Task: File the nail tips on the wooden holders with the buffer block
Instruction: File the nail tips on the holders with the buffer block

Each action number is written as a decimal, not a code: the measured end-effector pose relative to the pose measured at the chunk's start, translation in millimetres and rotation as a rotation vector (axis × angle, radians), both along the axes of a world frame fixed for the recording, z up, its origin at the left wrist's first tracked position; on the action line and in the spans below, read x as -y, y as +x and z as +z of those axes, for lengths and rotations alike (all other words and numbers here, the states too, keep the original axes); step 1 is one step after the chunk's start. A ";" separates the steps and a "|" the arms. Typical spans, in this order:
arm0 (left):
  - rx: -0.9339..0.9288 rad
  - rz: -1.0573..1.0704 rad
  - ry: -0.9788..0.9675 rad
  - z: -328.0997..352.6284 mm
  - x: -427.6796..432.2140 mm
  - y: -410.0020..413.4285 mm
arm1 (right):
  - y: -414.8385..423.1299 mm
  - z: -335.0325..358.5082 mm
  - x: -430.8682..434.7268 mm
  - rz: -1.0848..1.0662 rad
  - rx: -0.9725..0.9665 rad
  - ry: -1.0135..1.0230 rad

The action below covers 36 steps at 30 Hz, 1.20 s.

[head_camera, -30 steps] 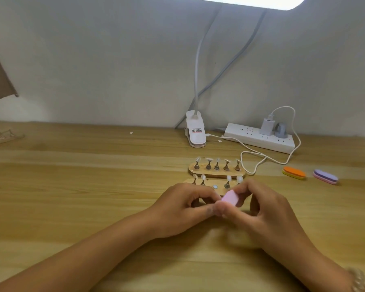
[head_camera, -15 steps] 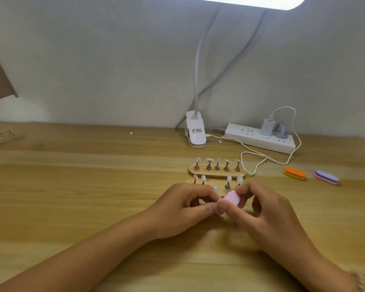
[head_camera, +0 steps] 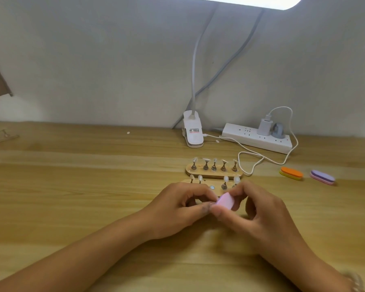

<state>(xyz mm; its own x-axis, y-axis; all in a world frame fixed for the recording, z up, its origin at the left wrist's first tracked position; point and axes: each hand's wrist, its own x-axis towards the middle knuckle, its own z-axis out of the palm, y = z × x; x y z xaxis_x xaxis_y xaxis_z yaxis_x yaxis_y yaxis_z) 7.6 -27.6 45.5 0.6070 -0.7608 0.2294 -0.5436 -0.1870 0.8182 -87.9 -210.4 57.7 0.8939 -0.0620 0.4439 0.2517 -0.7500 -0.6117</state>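
Right hand (head_camera: 259,216) is pinching the pink buffer (head_camera: 288,200)... correction: the buffer (head_camera: 226,200) is sitting between thumb and forefinger at the fingertips, fingers curled closed around it. Left hand (head_camera: 177,211) is closing thumb and forefinger together right against the buffer's left edge; whatever it is gripping is hidden, probably one nail tip on its peg, cannot tell.

Near holder (head_camera: 207,186), just beyond both hands, is carrying four tips on pegs, with one bare socket (head_camera: 212,187) showing in the middle. Far holder (head_camera: 214,171), behind it, is carrying five tips.

Judging handling: the buffer is looking like light foam, soft and compressible, grippy rather than slick; best taken across its short sides. Tips are looking thin, light and easily flicked away, so holding by the peg seems safer.

Two spare buffers, orange (head_camera: 291,173) and purple (head_camera: 322,177), are lying well right of the right hand.
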 end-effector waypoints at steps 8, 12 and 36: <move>0.033 -0.002 0.005 -1.4 1.2 -0.7 | 0.9 0.6 -1.1 0.013 0.005 0.008; 0.014 -0.015 -0.014 -0.1 0.4 -2.7 | -0.3 -0.9 -2.3 -0.004 0.026 -0.067; -0.012 0.038 -0.053 6.3 2.0 -4.5 | -0.4 0.3 -1.3 -0.003 0.003 0.029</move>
